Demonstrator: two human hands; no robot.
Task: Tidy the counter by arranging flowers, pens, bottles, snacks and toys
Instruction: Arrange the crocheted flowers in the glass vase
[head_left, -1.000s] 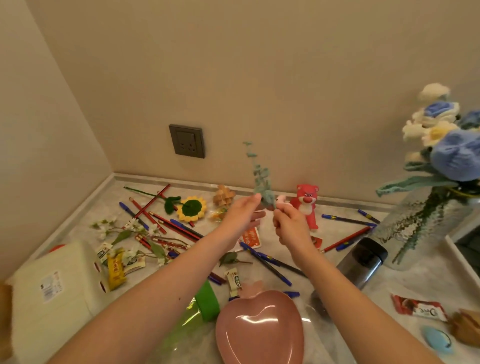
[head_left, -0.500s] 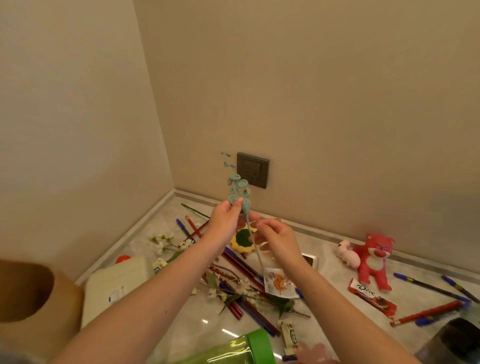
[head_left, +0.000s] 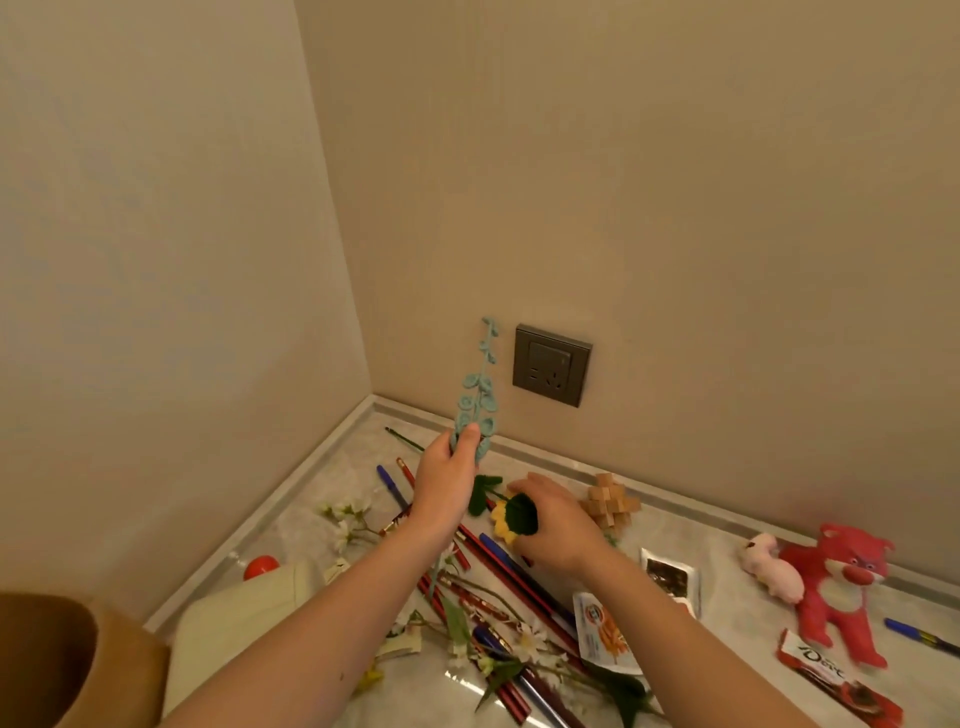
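Cluttered counter — left hand gripping teal sprig, right hand grasping sunflower — pens beneath.

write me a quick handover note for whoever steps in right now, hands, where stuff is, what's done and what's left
Left hand holds the teal crochet sprig upright above the counter.
Right hand grips the crochet sunflower, low over the pens.
Pens, white flower stems and snack packets lie scattered. Red bear toy and pink toy stand near the back wall.
Done: two flowers in hand.
Left: place the flowers, then sort pens, snacks and toys.
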